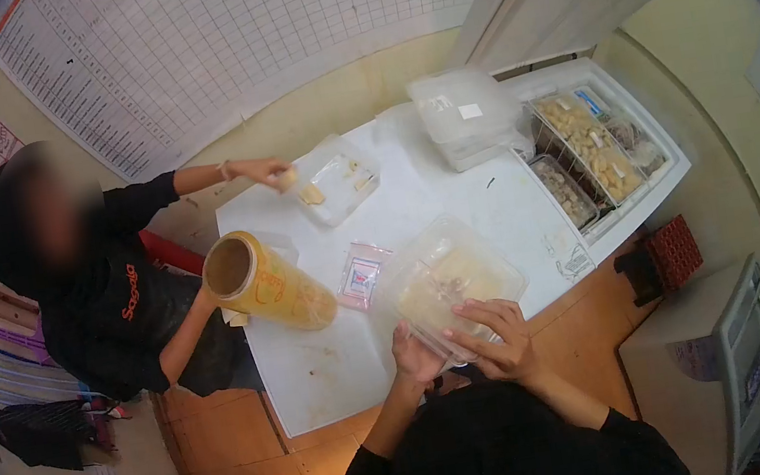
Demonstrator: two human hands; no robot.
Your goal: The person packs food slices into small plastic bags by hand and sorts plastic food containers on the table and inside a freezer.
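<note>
A clear plastic container with pale contents is tilted in front of me over the near edge of the white surface. My left hand grips its near left corner, fingers mostly underneath. My right hand holds the near right side, with fingers spread over its top. Just left of the container lies a small printed plastic packet.
Across the white surface, a co-worker's hand holds a pale yellow piece above an open clear tub. A large yellow roll leans near them. Stacked clear containers stand beside the open freezer, which holds bagged food.
</note>
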